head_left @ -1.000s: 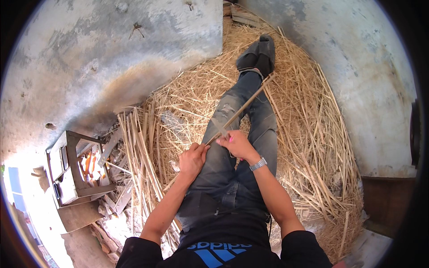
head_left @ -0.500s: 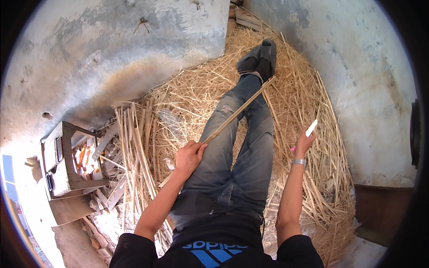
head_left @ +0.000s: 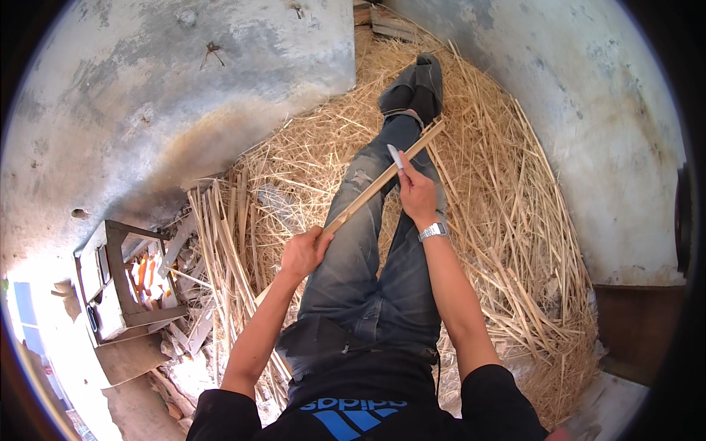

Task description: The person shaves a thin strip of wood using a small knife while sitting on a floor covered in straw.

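Observation:
A long, pale bamboo strip (head_left: 368, 193) slants across my outstretched legs, its far end close to my shoes. Its near end is gripped by my left hand (head_left: 302, 253), fingers closed around it above my thigh. My right hand (head_left: 418, 195), with a metal watch on the wrist, is closed on a small knife (head_left: 395, 155). The short, light blade lies against the strip's far half; the handle is hidden inside my fist.
Shavings and thin strips (head_left: 485, 169) cover the floor around my legs. A bundle of longer strips (head_left: 215, 250) lies left of me, beside a wooden frame (head_left: 118, 294). Worn plaster walls (head_left: 610, 140) rise on both sides.
My right hand has swung in from the right, bringing the knife onto the strip. My left hand keeps its grip, and the strip now shows its broader face.

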Action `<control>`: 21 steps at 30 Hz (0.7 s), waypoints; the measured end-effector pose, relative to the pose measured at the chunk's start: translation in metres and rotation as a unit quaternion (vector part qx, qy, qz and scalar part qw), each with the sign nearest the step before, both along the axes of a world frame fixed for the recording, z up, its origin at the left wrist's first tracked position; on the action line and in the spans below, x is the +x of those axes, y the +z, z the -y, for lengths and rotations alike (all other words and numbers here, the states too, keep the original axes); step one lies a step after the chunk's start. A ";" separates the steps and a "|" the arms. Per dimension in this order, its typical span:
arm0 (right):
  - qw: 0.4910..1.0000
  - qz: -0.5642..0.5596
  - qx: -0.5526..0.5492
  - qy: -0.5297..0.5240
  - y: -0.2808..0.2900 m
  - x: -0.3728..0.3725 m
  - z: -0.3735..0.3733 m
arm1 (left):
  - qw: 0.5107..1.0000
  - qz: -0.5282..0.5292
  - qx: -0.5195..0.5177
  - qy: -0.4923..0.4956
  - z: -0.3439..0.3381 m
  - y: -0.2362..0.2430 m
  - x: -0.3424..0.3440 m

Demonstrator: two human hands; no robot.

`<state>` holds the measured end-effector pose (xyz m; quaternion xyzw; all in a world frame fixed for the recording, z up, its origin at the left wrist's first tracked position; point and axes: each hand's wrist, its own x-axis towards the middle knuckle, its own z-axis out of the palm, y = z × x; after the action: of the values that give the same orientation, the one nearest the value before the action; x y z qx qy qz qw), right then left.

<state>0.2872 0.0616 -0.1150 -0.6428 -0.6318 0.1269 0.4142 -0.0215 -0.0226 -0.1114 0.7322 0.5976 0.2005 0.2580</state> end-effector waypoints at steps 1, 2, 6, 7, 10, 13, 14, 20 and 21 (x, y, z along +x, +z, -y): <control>1.000 -0.001 -0.004 0.000 -0.006 -0.007 0.002 | 1.000 -0.007 0.013 -0.013 0.000 -0.001 0.000; 0.999 -0.036 -0.021 0.029 -0.011 -0.015 0.006 | 0.999 -0.014 0.025 -0.026 -0.001 -0.001 0.000; 0.991 -0.102 -0.052 0.075 -0.028 -0.042 0.037 | 0.997 -0.045 0.022 -0.051 -0.003 -0.002 0.001; 0.988 -0.118 -0.054 0.080 -0.030 -0.049 0.042 | 0.997 -0.049 0.026 -0.052 -0.003 -0.002 0.002; 0.990 -0.109 -0.045 0.074 -0.022 -0.059 0.047 | 0.997 -0.051 0.023 -0.045 0.000 -0.001 -0.001; 0.986 -0.105 -0.061 0.112 -0.017 -0.061 0.053 | 0.999 -0.035 0.018 -0.035 -0.001 0.005 0.006; 0.981 -0.116 -0.060 0.145 -0.017 -0.062 0.056 | 0.999 -0.024 0.016 -0.031 -0.002 0.007 0.009; 0.973 -0.120 -0.108 0.168 -0.014 -0.060 0.066 | 1.000 -0.003 -0.009 -0.026 -0.006 0.008 0.013; 0.973 -0.121 -0.106 0.168 -0.014 -0.059 0.066 | 1.000 -0.004 -0.007 -0.027 -0.006 0.007 0.011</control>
<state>0.2286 -0.0040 -0.1290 -0.5478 -0.6588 0.3375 0.3900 -0.0107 -0.0165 -0.1044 0.7468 0.5804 0.1861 0.2663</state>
